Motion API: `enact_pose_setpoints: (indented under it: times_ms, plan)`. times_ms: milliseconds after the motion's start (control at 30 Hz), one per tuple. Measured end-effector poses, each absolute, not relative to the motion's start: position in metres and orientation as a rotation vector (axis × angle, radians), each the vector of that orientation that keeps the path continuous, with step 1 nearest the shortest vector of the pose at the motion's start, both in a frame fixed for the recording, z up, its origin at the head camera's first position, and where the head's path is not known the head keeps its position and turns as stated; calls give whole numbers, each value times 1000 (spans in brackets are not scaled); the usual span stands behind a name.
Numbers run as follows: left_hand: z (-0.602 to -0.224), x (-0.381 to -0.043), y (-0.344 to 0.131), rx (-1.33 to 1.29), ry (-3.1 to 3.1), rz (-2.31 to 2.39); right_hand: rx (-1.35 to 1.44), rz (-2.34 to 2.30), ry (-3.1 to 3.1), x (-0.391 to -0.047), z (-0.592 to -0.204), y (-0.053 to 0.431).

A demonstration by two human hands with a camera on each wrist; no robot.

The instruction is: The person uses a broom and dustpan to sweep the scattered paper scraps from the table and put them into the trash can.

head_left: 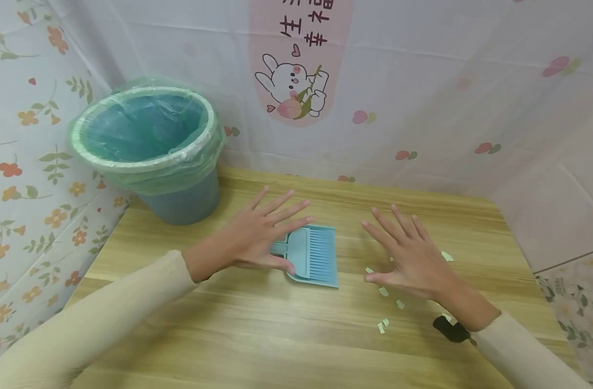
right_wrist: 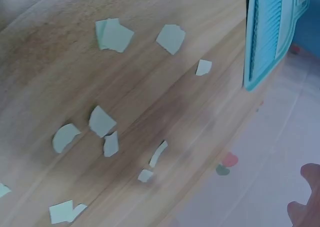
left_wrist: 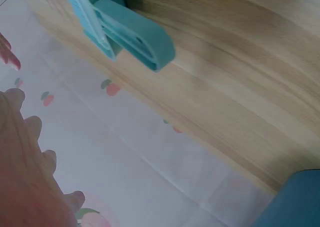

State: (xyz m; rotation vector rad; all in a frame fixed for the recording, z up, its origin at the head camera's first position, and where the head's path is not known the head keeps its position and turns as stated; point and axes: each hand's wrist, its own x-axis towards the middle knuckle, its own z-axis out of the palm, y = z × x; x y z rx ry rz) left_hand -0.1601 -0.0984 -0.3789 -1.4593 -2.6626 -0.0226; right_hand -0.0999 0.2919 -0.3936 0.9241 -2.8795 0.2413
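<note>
A light-blue dustpan (head_left: 336,273) lies on the wooden table with a small matching brush (head_left: 320,251) nested in it. My left hand (head_left: 257,237) hovers over its handle end, fingers spread and straight, hiding part of the handle. The left wrist view shows the blue handle (left_wrist: 142,37) apart from the fingers, with nothing held. To the right, my right hand (head_left: 415,262) is held above scattered pale green paper scraps (head_left: 384,292), its fingers likewise spread. Several of these torn pieces (right_wrist: 102,122) lie flat in the right wrist view, some overlapping.
A blue-grey bin (head_left: 184,200) lined with a green plastic bag (head_left: 179,175) stands at the table's back left. Behind the wooden table (head_left: 286,335) hangs a white cloth (head_left: 422,97) with a rabbit print. A floral cloth (head_left: 38,178) covers the left side.
</note>
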Motion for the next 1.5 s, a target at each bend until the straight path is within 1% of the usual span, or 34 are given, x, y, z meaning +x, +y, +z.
enact_pose_setpoints:
  times_ms: [933, 1500]
  plan:
    - [-392, -150, -148, -1315, -2699, -123, 797, 235, -2907, -81, -402, 335]
    - [-395, -148, -158, -1251, -2753, -110, 763, 265, -2902, -77, -406, 343]
